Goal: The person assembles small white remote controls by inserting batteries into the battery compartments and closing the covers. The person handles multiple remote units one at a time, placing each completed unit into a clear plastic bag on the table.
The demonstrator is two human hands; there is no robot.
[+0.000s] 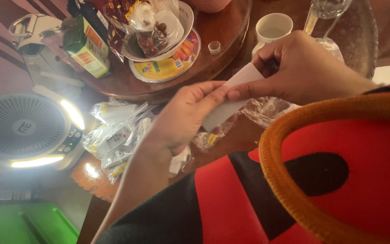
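Pinching a small white paper slip (231, 101) from both ends, the left hand (186, 115) and right hand (301, 68) hold it above the brown tabletop (244, 135). Clear plastic packets (113, 135) lie beneath, near a lit white fan (23, 129).

The round raised wooden turntable (213, 58) at the far side of the surface is crowded: a white bowl of wrapped sweets (159, 31), a green-and-orange carton (86, 47), a white ceramic cup (274, 27) and a clear stemmed glass (323, 13) leave only narrow gaps. Toward the surface's left edge, a heap of clear plastic packets (113, 135) blocks the way, with a round white desk fan (23, 129) just beyond. A bare strip of brown surface (242, 135) lies open at the near edge, under the hands.
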